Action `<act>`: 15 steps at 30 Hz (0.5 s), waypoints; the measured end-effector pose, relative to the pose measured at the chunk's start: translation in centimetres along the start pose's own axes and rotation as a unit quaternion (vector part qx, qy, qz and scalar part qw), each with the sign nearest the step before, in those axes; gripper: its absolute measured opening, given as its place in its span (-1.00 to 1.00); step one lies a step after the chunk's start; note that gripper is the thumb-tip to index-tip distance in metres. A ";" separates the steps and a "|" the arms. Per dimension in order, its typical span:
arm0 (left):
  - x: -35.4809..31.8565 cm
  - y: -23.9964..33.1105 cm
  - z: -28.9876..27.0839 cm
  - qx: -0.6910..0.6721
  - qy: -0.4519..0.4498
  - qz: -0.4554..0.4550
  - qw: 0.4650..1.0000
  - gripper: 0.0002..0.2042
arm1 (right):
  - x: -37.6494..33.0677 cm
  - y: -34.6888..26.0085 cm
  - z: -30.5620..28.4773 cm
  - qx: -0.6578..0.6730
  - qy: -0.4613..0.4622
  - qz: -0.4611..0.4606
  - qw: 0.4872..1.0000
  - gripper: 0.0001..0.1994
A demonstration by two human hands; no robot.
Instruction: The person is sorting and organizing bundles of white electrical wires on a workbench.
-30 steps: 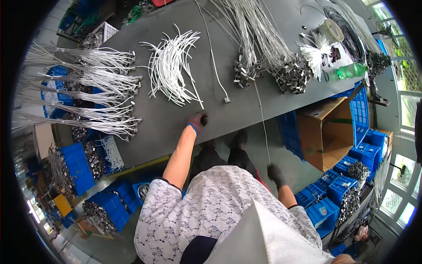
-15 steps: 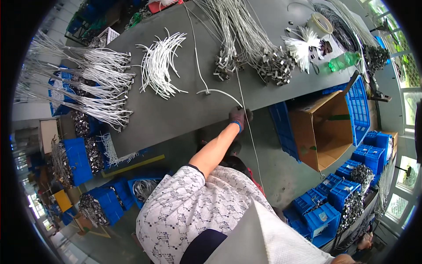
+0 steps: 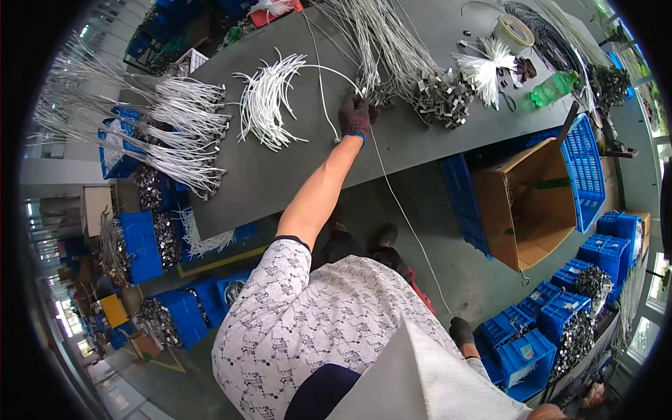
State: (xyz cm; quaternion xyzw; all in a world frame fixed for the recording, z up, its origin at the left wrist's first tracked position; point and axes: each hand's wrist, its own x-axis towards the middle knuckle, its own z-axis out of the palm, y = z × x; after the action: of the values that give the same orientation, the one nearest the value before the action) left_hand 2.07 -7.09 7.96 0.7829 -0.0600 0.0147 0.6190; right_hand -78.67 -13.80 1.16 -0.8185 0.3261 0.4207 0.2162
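My left hand [image 3: 357, 117], in a dark glove, is over the table beside the metal-ended cables. Its fingers are closed on a thin grey wire and the end of a curved white tube [image 3: 334, 71], which arcs back toward a fanned bunch of short white tubes [image 3: 269, 105]. From this hand the thin wire [image 3: 395, 197] runs down past the table edge to my right hand [image 3: 460, 331]. That gloved hand is low at my right side, closed at the wire's lower end; its fingers are partly hidden. A second wire [image 3: 322, 91] with a small metal piece lies left of my left hand.
Bundles of cables with metal ends lie on the dark table [image 3: 259, 189], at left [image 3: 189, 140] and at upper right [image 3: 444, 98]. A green bottle [image 3: 553, 89] and tape roll [image 3: 513, 33] are farther right. An open carton [image 3: 500, 217] and blue crates [image 3: 528, 360] stand beyond the edge.
My left hand has moved up and left, from the table's edge to over the table, and the white tube's curve has shifted with it. My right hand has come into view at lower right.
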 end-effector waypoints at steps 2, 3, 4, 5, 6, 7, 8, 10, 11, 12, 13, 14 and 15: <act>-0.3 -0.9 1.3 -0.146 -0.138 -0.215 0.956 -0.80 | -0.2 -1.8 1.0 0.041 0.020 0.018 0.999 -0.75; -0.3 -1.9 1.4 -0.150 -0.143 -0.212 0.955 -0.80 | -0.2 -3.1 1.1 0.076 0.045 0.023 0.996 -0.75; -0.5 -3.2 1.3 -0.114 -0.222 -0.203 0.947 -0.80 | 0.3 -4.5 0.8 0.077 0.049 0.027 0.995 -0.75; 0.0 -5.8 0.1 -0.073 -0.286 -0.192 0.936 -0.80 | 2.1 -6.2 -0.4 0.097 0.087 0.013 0.991 -0.75; 2.9 -11.1 -6.2 -0.059 -0.221 -0.166 0.959 -0.80 | 6.7 -9.4 -4.4 0.099 0.129 -0.064 0.985 -0.75; 3.1 -16.8 -11.8 0.011 -0.265 0.119 0.957 -0.78 | 11.6 -14.6 -8.5 0.085 0.107 -0.119 0.983 -0.72; -2.5 -13.9 -4.8 -0.033 -0.323 0.103 0.940 -0.78 | 12.1 -16.9 -9.5 0.105 0.076 -0.041 0.991 -0.67; -9.1 -3.8 -2.8 0.152 -0.458 -0.163 0.860 -0.76 | 14.6 -24.9 -13.1 0.277 0.228 -0.060 0.931 -0.57; -10.3 -1.9 -4.2 0.125 -0.402 -0.220 0.880 -0.75 | 16.4 -29.9 -16.9 0.330 0.289 -0.142 0.887 -0.54; -11.1 -1.7 -5.8 0.127 -0.391 -0.219 0.885 -0.75 | 17.5 -34.9 -21.6 0.381 0.256 -0.177 0.871 -0.55; -11.5 -1.3 -6.7 0.094 -0.383 -0.179 0.901 -0.74 | 19.2 -39.1 -24.2 0.492 0.277 -0.221 0.795 -0.58; -10.9 -1.8 -7.8 0.065 -0.368 -0.144 0.916 -0.74 | 18.3 -43.8 -28.4 0.524 0.273 -0.226 0.775 -0.57; -9.8 -2.6 -9.0 0.067 -0.360 -0.145 0.919 -0.74 | 16.4 -48.0 -32.5 0.553 0.266 -0.230 0.755 -0.55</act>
State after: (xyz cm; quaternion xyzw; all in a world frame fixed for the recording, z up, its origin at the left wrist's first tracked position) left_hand -6.95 2.97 6.55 0.7753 -0.1634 -0.3537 0.4971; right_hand -19.39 -6.73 9.32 -0.6856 0.3481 -0.1296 0.6262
